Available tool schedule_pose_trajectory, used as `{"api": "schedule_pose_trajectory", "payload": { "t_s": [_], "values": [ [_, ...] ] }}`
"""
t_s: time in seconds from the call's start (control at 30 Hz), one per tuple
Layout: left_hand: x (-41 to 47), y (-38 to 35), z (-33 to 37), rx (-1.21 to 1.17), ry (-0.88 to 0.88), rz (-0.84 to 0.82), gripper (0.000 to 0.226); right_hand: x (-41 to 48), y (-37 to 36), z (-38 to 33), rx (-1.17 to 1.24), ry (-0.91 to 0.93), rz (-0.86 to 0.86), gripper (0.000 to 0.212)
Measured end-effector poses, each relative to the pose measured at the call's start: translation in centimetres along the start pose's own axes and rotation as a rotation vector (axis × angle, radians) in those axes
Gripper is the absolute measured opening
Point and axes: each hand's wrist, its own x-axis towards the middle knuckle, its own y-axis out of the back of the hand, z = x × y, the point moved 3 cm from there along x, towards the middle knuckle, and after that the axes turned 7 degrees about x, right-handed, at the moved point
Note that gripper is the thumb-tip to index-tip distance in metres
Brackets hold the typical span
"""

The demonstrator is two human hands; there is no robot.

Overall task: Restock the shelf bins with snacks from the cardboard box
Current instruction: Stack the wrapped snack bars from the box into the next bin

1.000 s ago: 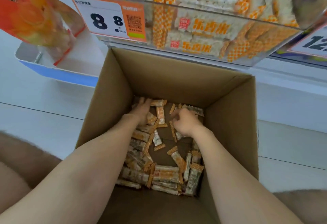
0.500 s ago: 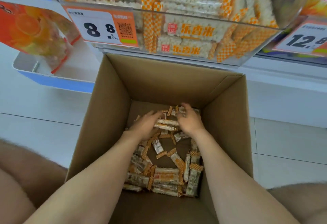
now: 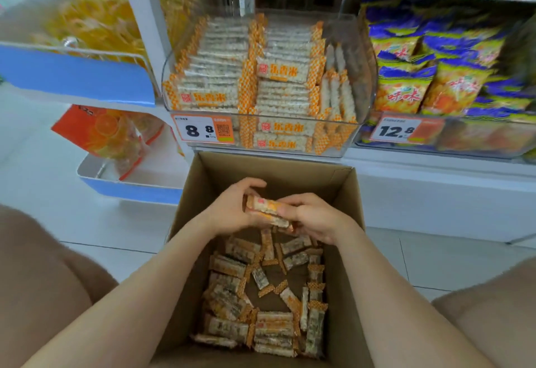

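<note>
An open cardboard box (image 3: pixel 203 190) stands on the floor between my knees, with several orange-and-white rice snack bars (image 3: pixel 255 303) loose on its bottom. My left hand (image 3: pixel 229 211) and my right hand (image 3: pixel 313 216) together grip a small bundle of snack bars (image 3: pixel 268 211) above the box's far half. Right behind the box, a clear shelf bin (image 3: pixel 362 77) holds neat stacks of the same bars, with an orange price tag (image 3: pixel 203 129) reading 8.8 on its front.
To the right, a second bin holds blue-and-yellow snack bags (image 3: pixel 429 77) behind a 12.8 tag (image 3: pixel 397 131). At left hang blue-edged racks (image 3: pixel 72 74) with orange candy bags (image 3: pixel 113 135). My knees flank the box on white floor tiles.
Both hands have closed on a bundle of bars and lifted it off the box bottom. My head has tipped up, bringing the shelf bins fully into view.
</note>
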Motion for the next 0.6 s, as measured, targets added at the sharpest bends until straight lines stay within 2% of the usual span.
{"api": "schedule_pose_trajectory", "payload": {
  "t_s": [0.13,0.2,0.3,0.47,0.6],
  "values": [
    [-1.7,4.7,2.6,0.060,-0.048,0.183,0.083,-2.6,0.0,-4.2,-0.129,0.144,0.119,0.032],
    [-2.4,6.7,3.9,0.053,-0.050,0.239,0.081,-3.9,-0.2,-5.7,-0.110,0.194,0.164,0.032],
    [-3.5,9.1,5.9,0.026,-0.102,0.296,0.077,-5.5,-0.9,-7.2,-0.013,0.273,0.158,0.031],
    [-5.3,12.2,8.8,-0.012,-0.168,0.312,0.082,-8.1,-2.8,-10.6,-0.137,0.452,0.111,0.023],
    [-5.9,14.3,11.4,-0.016,-0.244,0.329,0.084,-10.1,-3.5,-14.5,-0.272,0.536,0.078,0.030]
  ]
}}
